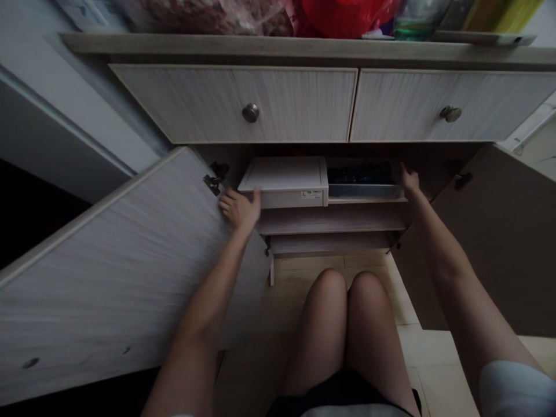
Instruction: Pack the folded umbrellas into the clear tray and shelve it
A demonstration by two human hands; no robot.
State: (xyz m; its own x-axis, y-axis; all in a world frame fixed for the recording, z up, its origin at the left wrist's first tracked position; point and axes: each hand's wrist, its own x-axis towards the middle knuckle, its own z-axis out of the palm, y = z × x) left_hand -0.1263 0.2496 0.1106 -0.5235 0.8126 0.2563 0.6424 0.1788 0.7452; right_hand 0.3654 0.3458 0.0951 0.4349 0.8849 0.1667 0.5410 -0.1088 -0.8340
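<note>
Bare knees (347, 301) over pale floor tiles (412, 315), before an open cupboard (130, 260). On its upper shelf (330, 221), the left hand (238, 208) curls round a white box (282, 175) at its left corner. The right hand (409, 180) touches the tray (365, 191) beside it, right, its grip hidden. Closed drawers (243, 104) above.

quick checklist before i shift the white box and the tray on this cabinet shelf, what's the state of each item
1. Left cabinet door swung wide: ok.
2. Right cabinet door swung wide: ok.
3. Left hand on the white box at its front corner: ok.
4. Right hand hold on the clear tray at its right end: cannot tell.
5. Drawers above shut: ok.
6. Knees clear of both doors: ok.
</note>
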